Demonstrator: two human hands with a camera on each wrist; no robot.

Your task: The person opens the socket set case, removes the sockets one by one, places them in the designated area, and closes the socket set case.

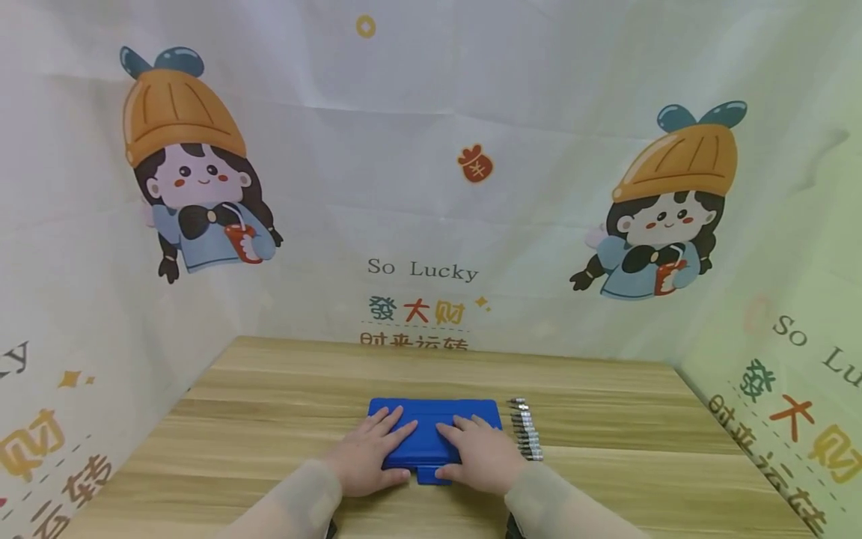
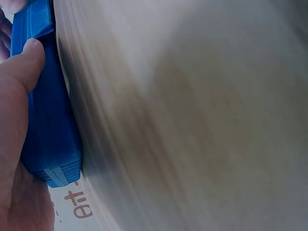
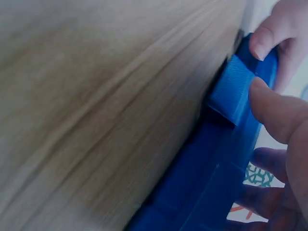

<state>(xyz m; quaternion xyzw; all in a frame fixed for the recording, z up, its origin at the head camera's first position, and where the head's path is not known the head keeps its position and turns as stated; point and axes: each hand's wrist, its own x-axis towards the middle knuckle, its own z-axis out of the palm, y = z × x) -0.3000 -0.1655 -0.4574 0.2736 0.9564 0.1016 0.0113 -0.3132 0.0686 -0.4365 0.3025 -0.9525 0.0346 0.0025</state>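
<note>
A flat blue plastic case (image 1: 428, 428), lid down, lies on the table with its front latch (image 1: 434, 476) sticking out toward me. My left hand (image 1: 367, 458) rests on the lid's left side, fingers spread, its thumb (image 2: 32, 60) at the front edge. On the other side, my right hand (image 1: 486, 458) lies with its fingers over the lid and its thumb (image 3: 269, 108) beside the latch. Past the case's right edge, several metal socket bits (image 1: 527, 430) with silver ends and dark tips lie in a column. Inside the case is hidden.
The wooden table (image 1: 269, 419) runs back to a hanging cloth (image 1: 417, 209) printed with cartoon figures and lettering. More of this cloth closes off the left and right sides.
</note>
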